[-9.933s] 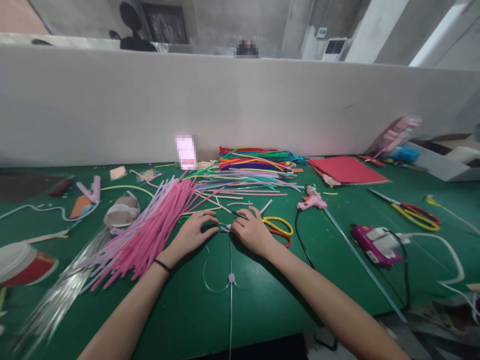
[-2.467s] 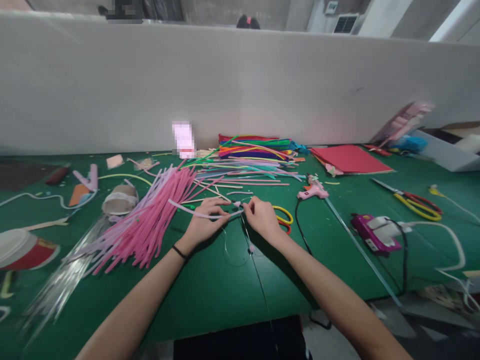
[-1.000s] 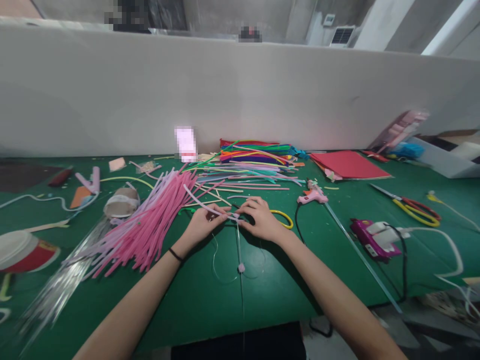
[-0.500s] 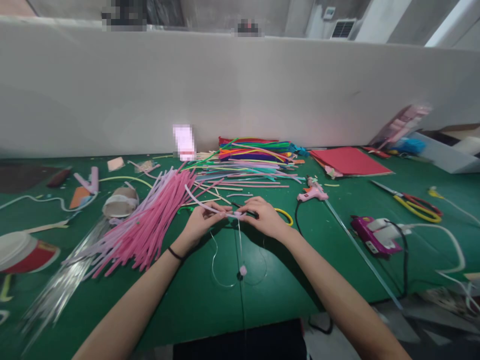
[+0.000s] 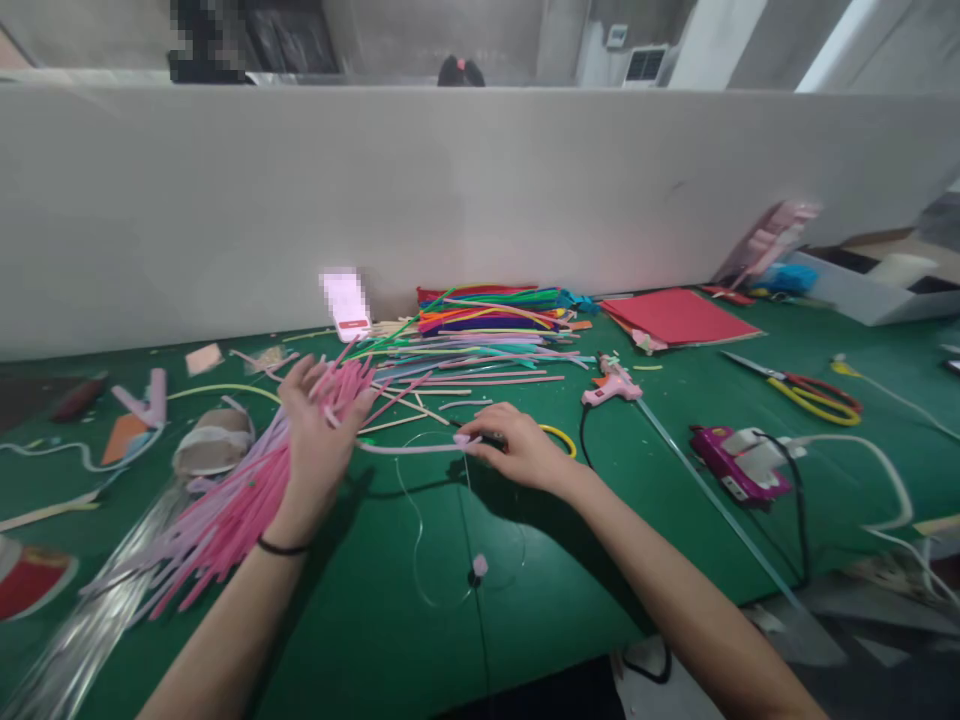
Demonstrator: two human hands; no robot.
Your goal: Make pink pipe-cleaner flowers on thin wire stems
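My right hand (image 5: pixel 514 445) pinches a pale lilac pipe cleaner (image 5: pixel 412 449) at a small bunched part by the fingertips. From there the pipe cleaner runs left toward my left hand (image 5: pixel 319 430), which is raised beside the pink bundle with thumb and fingers apart. Its far end passes behind the left thumb. A thin clear thread hangs below the right fingertips, with a small lilac piece (image 5: pixel 480 566) lower down. Under the right hand lies a dark tool with a yellow handle (image 5: pixel 561 438), mostly hidden; whether it is held, I cannot tell.
Pink and lilac pipe cleaners (image 5: pixel 251 510) lie in a bundle at left, coloured ones (image 5: pixel 487 312) at the back. A pink glue gun (image 5: pixel 613 383), scissors (image 5: pixel 806 392) and a magenta power strip (image 5: pixel 739 468) with cables are at right. A white partition (image 5: pixel 450 190) stands behind.
My left hand has moved left and up from my right fingertips, and its fingers have spread. The pipe cleaner now stretches nearly level to the left. The camera view has shifted slightly.
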